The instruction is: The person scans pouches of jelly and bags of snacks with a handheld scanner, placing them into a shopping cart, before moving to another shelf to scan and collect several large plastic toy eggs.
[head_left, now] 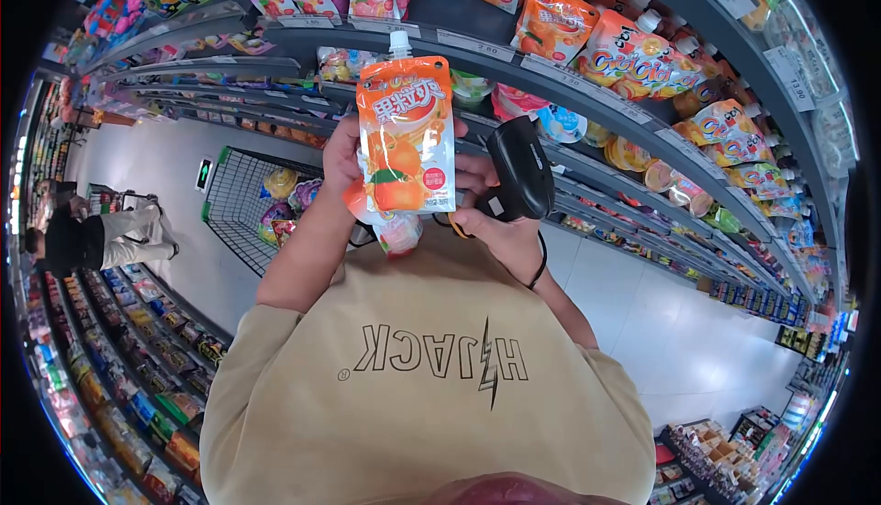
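An orange juice pouch (407,143) with a white spout stands upright in front of my chest, its printed front facing the camera. My left hand (342,158) is closed on the pouch's left side, its fingers mostly hidden behind it. Wrapped round a black handheld device (520,170) is my right hand (505,237), with its thumb at the pouch's lower right corner and a dark cord at the wrist. Below the orange pouch, partly covered by it, shows a white and pink package (400,234); what holds it is hidden.
Shelves with price strips (587,86) curve across the front, bearing pouches (553,23) and cups. A shopping cart (237,207) with packages is at the left. Farther left, a person (92,237) stands in the aisle near another cart. More shelves line the lower left.
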Demonstrator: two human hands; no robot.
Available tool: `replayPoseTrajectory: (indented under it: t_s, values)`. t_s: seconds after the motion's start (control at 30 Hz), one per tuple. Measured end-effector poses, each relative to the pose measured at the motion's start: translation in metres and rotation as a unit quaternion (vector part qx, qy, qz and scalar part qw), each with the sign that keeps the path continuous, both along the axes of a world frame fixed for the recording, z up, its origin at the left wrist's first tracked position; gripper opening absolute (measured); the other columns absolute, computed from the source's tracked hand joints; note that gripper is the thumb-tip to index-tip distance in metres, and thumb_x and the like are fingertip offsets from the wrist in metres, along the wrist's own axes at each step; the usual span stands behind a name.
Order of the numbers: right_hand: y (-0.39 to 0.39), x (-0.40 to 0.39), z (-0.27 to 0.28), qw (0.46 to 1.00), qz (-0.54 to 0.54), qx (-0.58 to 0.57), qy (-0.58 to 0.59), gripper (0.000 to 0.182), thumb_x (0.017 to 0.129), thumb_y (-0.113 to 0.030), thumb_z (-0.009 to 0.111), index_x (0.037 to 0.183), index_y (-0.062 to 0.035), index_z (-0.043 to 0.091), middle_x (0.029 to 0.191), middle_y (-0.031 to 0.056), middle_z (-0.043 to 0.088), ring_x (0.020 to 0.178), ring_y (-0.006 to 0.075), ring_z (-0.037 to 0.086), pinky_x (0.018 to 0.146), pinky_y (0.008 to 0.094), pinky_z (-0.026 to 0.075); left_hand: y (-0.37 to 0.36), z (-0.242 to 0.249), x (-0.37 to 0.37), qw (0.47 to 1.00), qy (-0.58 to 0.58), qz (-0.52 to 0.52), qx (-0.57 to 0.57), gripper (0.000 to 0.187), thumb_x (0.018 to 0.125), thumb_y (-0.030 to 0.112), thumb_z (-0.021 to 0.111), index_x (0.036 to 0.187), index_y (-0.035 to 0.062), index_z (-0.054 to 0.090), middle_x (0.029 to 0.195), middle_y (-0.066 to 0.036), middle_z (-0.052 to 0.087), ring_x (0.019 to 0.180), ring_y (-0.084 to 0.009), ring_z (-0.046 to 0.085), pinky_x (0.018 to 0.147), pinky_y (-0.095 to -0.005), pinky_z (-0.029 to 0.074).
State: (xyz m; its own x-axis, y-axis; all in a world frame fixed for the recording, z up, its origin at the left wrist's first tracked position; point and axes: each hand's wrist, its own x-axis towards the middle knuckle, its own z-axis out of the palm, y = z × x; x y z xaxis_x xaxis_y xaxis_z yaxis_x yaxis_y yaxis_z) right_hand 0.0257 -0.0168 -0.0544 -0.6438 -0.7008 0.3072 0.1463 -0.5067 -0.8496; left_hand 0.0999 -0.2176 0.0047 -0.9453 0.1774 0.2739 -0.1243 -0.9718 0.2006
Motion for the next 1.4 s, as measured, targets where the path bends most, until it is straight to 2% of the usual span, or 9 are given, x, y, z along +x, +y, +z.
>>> replayPoseTrajectory:
  t_s: [0.17,0.3,0.57,0.77,0.93,1.0,1.1,1.27,1.4]
  values:
    - [-0.002,0.001,-0.004,1.000,0.012,0.003,-0.002,0.041,0.089,-0.003,0.089,0.114,-0.0036,0.056,0.144,0.0247,0.065,0.123,0.0296,0.073,0.069,0.0267,0.056,-0.010,-0.012,0.009,0.996,-0.064,0.041,-0.049,0.083,0.107,0.054,0.045,0.169,0.0019,0.026,0.164,-0.034,0.038,0.142,-0.0618,0.049,0.110,-0.0744,0.048]
    - [0.001,0.003,0.005,0.999,0.013,0.029,-0.017,0.039,0.090,-0.003,0.088,0.115,-0.0014,0.058,0.143,0.0235,0.065,0.123,0.0276,0.073,0.068,0.0265,0.056,-0.007,-0.012,0.010,0.968,0.009,0.089,-0.233,0.085,0.107,0.060,0.044,0.168,0.0017,0.030,0.164,-0.033,0.039,0.143,-0.0640,0.045,0.108,-0.0727,0.051]
    - [-0.001,0.005,0.005,0.999,0.019,0.047,0.019,0.065,0.091,-0.002,0.086,0.147,0.0023,0.054,0.144,0.0210,0.066,0.121,0.0280,0.073,0.070,0.0282,0.057,-0.014,-0.021,0.020,0.985,-0.075,0.069,-0.140,0.087,0.108,0.065,0.042,0.167,0.0021,0.030,0.162,-0.032,0.041,0.142,-0.0650,0.047,0.110,-0.0734,0.049]
    - [-0.004,0.007,0.008,0.998,0.028,0.049,0.001,0.065,0.093,-0.003,0.085,0.149,0.0007,0.052,0.145,0.0220,0.065,0.123,0.0287,0.073,0.072,0.0290,0.058,-0.012,-0.013,0.023,0.984,-0.045,0.076,-0.155,0.086,0.108,0.065,0.042,0.164,0.0011,0.034,0.158,-0.032,0.048,0.139,-0.0646,0.049,0.114,-0.0705,0.047]
    - [-0.009,0.005,0.017,0.994,-0.003,0.112,0.014,0.051,0.092,0.000,0.083,0.135,0.0004,0.056,0.147,0.0249,0.064,0.113,0.0249,0.074,0.070,0.0279,0.058,-0.051,-0.080,0.032,0.938,-0.195,0.210,-0.197,0.051,0.107,0.036,0.048,0.141,-0.0014,0.058,0.134,-0.019,0.070,0.116,-0.0280,0.071,0.102,-0.0434,0.059]
    - [-0.013,0.003,0.021,0.990,-0.025,0.133,0.036,0.045,0.092,0.002,0.082,0.128,0.0000,0.056,0.147,0.0260,0.063,0.104,0.0216,0.073,0.068,0.0271,0.058,-0.048,-0.065,0.033,0.908,-0.197,0.280,-0.244,0.042,0.107,0.029,0.050,0.133,-0.0013,0.064,0.124,-0.014,0.076,0.107,-0.0186,0.076,0.096,-0.0356,0.061]
    - [-0.019,0.003,0.015,0.994,-0.037,0.101,0.033,0.041,0.092,0.003,0.082,0.123,-0.0007,0.056,0.144,0.0264,0.065,0.093,0.0162,0.071,0.063,0.0262,0.056,-0.042,-0.050,0.037,0.884,-0.134,0.324,-0.308,0.038,0.107,0.026,0.053,0.130,-0.0009,0.065,0.121,-0.011,0.076,0.105,-0.0157,0.076,0.092,-0.0324,0.061]
    - [-0.028,0.006,0.005,0.997,-0.048,0.054,-0.029,0.038,0.094,0.002,0.080,0.122,-0.0018,0.055,0.138,0.0245,0.067,0.083,0.0129,0.068,0.058,0.0265,0.054,-0.072,-0.079,0.037,0.906,-0.165,0.245,-0.304,0.036,0.108,0.022,0.052,0.131,-0.0024,0.066,0.128,-0.013,0.074,0.114,-0.0151,0.073,0.097,-0.0340,0.060]
    - [-0.026,-0.001,-0.012,0.997,-0.020,0.060,-0.051,0.035,0.096,0.001,0.079,0.121,-0.0026,0.054,0.128,0.0191,0.068,0.077,0.0131,0.067,0.056,0.0265,0.053,-0.060,-0.067,0.033,0.835,-0.224,0.300,-0.403,0.038,0.108,0.030,0.051,0.127,0.0016,0.069,0.111,-0.007,0.076,0.094,-0.0116,0.072,0.084,-0.0287,0.056]
